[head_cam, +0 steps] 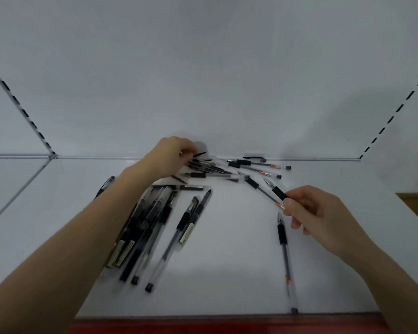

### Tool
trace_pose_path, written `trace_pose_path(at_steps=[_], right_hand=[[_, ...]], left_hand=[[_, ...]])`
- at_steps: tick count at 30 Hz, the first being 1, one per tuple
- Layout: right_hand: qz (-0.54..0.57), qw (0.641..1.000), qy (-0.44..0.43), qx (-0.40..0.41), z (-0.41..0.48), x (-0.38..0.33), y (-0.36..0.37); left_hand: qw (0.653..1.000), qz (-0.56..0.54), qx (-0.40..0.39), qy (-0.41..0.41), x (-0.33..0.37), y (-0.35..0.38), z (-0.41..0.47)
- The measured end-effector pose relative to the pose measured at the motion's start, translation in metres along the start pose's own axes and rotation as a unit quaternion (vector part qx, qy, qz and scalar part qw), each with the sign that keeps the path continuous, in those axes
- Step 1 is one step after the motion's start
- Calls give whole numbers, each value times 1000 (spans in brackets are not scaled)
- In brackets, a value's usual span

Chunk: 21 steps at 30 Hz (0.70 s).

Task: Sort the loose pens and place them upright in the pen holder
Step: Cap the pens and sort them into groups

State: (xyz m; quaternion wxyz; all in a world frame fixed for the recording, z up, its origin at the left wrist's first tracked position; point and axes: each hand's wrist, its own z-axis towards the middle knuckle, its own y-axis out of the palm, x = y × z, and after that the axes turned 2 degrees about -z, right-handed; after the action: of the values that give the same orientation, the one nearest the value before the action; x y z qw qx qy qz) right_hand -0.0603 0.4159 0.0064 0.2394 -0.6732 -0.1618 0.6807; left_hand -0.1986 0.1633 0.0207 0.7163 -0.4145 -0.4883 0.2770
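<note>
Several black-and-clear gel pens lie loose on a white shelf [227,273]. A bundle of pens [143,227] lies side by side under my left forearm. Two more pens [191,220] rest just right of it. A scattered pile of pens [227,168] sits by the back wall. My left hand [169,157] reaches into that pile, its fingers closed around some pens there, blurred. My right hand [314,213] holds an uncapped pen [275,190] with its tip pointing up and to the left. A single pen [286,259] lies near the front right. No pen holder is in view.
The white back wall [203,80] rises straight behind the shelf. Slotted shelf uprights run along the left [19,107] and right [393,114] sides. A red front edge [215,325] borders the shelf. A loose black cap [253,158] lies at the back.
</note>
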Motion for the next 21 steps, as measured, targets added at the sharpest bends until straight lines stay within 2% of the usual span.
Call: trace_pose_path(at_steps=[2,3,7,15,18,21], right_hand=[[-2,1000,-2,0,0,0,0],[-4,1000,-3,-1,0,0,0],[-5,1000,-8,-14,1,0,2],[-1,1000,-10,-20,-1,-3,5],[-9,1000,-9,-27,-3,-6,6],[-5,1000,-18,-18,-5,-12,6]], left_hand=[[999,-17,43,-14,-3,-9,-3],[999,-7,37,-19,-4,-13,-5],[998,38,-46,-37,-10,-20,-13],[986,45,-133,-87,-17,-22,-24],[987,62,-127,-81,-13,-21,-26],[994,62,-66,-65,-3,-27,-32]])
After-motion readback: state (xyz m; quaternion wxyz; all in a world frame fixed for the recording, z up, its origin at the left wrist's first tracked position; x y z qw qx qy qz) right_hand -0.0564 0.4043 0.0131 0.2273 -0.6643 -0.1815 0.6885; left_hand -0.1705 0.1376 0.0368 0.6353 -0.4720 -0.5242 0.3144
